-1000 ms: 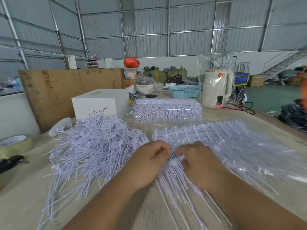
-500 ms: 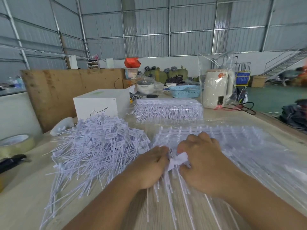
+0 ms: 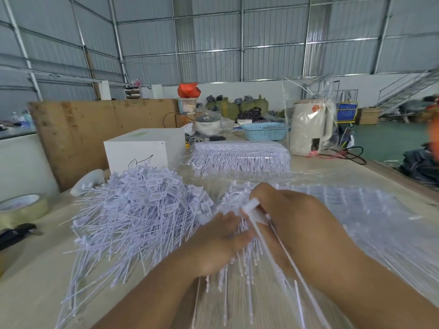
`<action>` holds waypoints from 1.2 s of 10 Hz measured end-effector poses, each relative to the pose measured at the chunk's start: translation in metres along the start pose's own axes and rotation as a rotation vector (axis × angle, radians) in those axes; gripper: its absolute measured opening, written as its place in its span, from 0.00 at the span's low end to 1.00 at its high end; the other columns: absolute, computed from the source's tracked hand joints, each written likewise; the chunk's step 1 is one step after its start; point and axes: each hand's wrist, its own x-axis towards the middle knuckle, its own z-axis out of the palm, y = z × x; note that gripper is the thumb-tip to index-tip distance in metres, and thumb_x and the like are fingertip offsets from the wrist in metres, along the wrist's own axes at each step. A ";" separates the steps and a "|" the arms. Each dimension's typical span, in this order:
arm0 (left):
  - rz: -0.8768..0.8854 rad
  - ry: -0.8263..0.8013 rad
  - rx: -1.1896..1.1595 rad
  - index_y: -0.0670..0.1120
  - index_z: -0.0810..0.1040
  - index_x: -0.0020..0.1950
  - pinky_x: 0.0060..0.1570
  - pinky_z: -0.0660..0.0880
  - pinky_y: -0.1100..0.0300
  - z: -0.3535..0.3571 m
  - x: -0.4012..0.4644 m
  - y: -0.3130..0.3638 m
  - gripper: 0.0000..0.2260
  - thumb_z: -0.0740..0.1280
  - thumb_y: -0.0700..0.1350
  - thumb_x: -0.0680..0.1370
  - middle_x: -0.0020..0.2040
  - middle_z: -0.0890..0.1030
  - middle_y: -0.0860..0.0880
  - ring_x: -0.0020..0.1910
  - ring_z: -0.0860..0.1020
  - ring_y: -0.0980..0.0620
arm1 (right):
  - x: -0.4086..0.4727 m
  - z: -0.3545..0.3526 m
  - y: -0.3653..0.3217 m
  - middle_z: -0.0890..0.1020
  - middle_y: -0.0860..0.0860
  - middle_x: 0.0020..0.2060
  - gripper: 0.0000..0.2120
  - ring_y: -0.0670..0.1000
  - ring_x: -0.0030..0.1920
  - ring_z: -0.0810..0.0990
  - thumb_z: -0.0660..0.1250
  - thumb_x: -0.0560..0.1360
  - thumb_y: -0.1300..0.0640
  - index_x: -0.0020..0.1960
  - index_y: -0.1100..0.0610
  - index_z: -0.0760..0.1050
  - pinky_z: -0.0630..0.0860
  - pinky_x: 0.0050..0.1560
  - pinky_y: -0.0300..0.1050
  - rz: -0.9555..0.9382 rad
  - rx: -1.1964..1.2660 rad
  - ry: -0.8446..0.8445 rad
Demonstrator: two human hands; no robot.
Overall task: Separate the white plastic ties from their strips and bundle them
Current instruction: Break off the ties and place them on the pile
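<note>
A big loose pile of separated white ties [image 3: 140,210] lies on the table at the left. Flat sheets of ties still on their strips [image 3: 356,210] spread out at the right inside clear plastic. My right hand [image 3: 301,224] pinches a white tie [image 3: 254,207] by its head and holds it lifted off the strip, its long tail running down toward me. My left hand [image 3: 221,243] presses down on the strip of ties [image 3: 240,203] beneath it, fingers curled over them.
A second wrapped stack of tie strips [image 3: 240,157] sits further back, beside a white box [image 3: 145,150]. A tape roll [image 3: 21,207] and a black tool [image 3: 14,233] lie at the left edge. A cream kettle [image 3: 311,129] and a blue basket [image 3: 263,131] stand behind.
My right hand has pulled a tie free from the strip and lifted it upward. My left hand stayed pressing on the strip.
</note>
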 end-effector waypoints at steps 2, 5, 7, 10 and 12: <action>0.170 0.275 -0.113 0.39 0.81 0.49 0.42 0.75 0.59 -0.001 -0.008 -0.008 0.10 0.64 0.44 0.78 0.40 0.81 0.50 0.37 0.79 0.52 | -0.002 0.016 0.013 0.61 0.46 0.30 0.06 0.50 0.30 0.64 0.57 0.81 0.49 0.50 0.47 0.60 0.58 0.27 0.45 0.077 -0.156 -0.329; 0.431 0.079 -0.358 0.50 0.80 0.39 0.39 0.69 0.62 -0.012 -0.028 0.011 0.19 0.61 0.64 0.74 0.33 0.78 0.47 0.34 0.75 0.54 | 0.000 0.020 0.019 0.70 0.45 0.35 0.04 0.53 0.38 0.75 0.57 0.79 0.50 0.49 0.48 0.62 0.73 0.37 0.47 0.162 -0.009 -0.358; 0.449 0.132 -0.309 0.44 0.76 0.37 0.32 0.66 0.61 -0.012 -0.030 0.013 0.19 0.65 0.60 0.70 0.28 0.71 0.53 0.30 0.68 0.54 | -0.002 0.026 0.024 0.71 0.45 0.33 0.04 0.52 0.35 0.75 0.60 0.79 0.51 0.52 0.47 0.64 0.73 0.35 0.48 0.201 0.037 -0.351; 0.404 0.254 -0.330 0.46 0.73 0.33 0.31 0.66 0.64 -0.014 -0.028 0.011 0.15 0.63 0.54 0.75 0.27 0.73 0.54 0.28 0.69 0.56 | -0.006 0.023 0.048 0.74 0.43 0.25 0.13 0.42 0.22 0.68 0.67 0.74 0.41 0.43 0.50 0.74 0.65 0.27 0.37 0.560 0.405 -0.479; 0.309 0.250 -0.284 0.45 0.71 0.30 0.31 0.65 0.64 -0.016 -0.023 0.005 0.17 0.61 0.48 0.78 0.27 0.72 0.52 0.28 0.69 0.54 | -0.004 0.011 0.048 0.69 0.43 0.23 0.33 0.43 0.24 0.64 0.57 0.65 0.24 0.35 0.56 0.64 0.59 0.31 0.41 0.470 0.338 -0.395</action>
